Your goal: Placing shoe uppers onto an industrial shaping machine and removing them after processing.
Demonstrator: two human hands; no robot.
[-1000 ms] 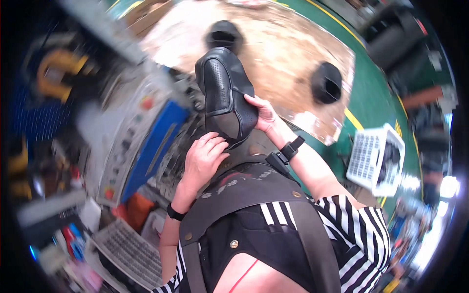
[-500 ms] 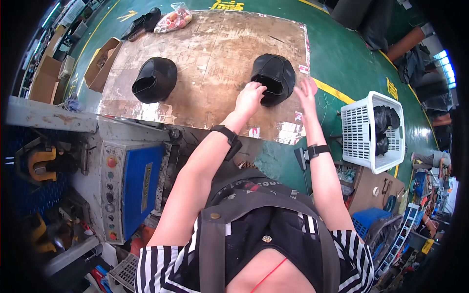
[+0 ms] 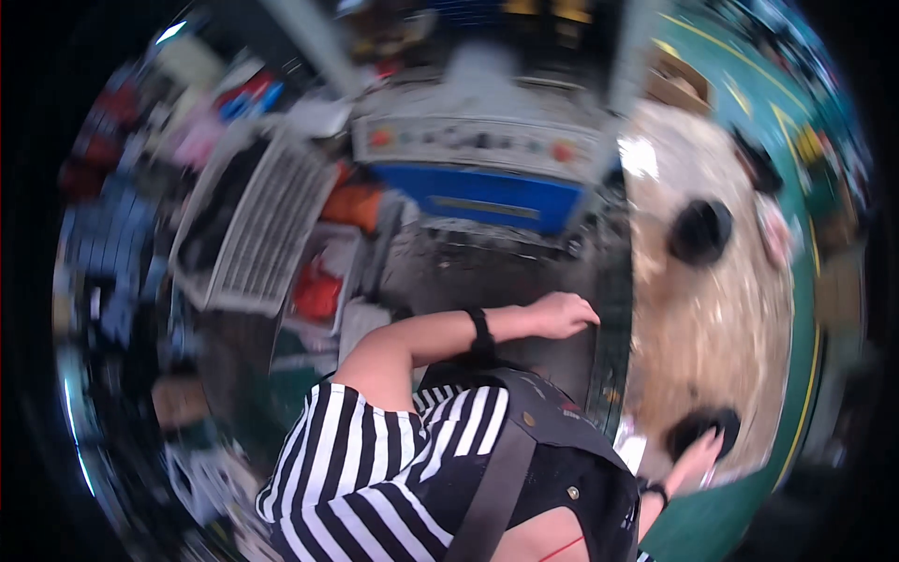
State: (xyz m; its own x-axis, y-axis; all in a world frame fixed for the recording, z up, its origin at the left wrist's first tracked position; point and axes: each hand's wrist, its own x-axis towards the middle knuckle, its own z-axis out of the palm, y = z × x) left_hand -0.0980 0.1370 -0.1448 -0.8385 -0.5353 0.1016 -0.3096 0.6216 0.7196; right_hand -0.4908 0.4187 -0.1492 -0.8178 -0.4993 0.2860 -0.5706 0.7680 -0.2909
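Note:
My left hand (image 3: 562, 316) hangs in the air left of the wooden table (image 3: 698, 347), over the gap before the machine. Its fingers are loosely curled together, and I see nothing in them. At the table's near end, my right hand (image 3: 700, 459) has its fingers on a black, rounded shoe upper (image 3: 691, 427) with a leather-like surface. They seem to grip its edge, though blur softens the outline. A second black shoe upper (image 3: 700, 231) sits farther along the tabletop, out of reach of both hands.
Ahead stands a machine with a blue front panel (image 3: 506, 197) and a row of buttons. A pale slatted basket (image 3: 262, 225) holding dark things is at the left, beside a bin (image 3: 345, 262) with red items. A clear bag (image 3: 775, 234) lies on the table's far edge.
My view has swung left towards the machine. My left hand has come away from the near upper and off the table. My right hand, apart from that upper before, is now on it.

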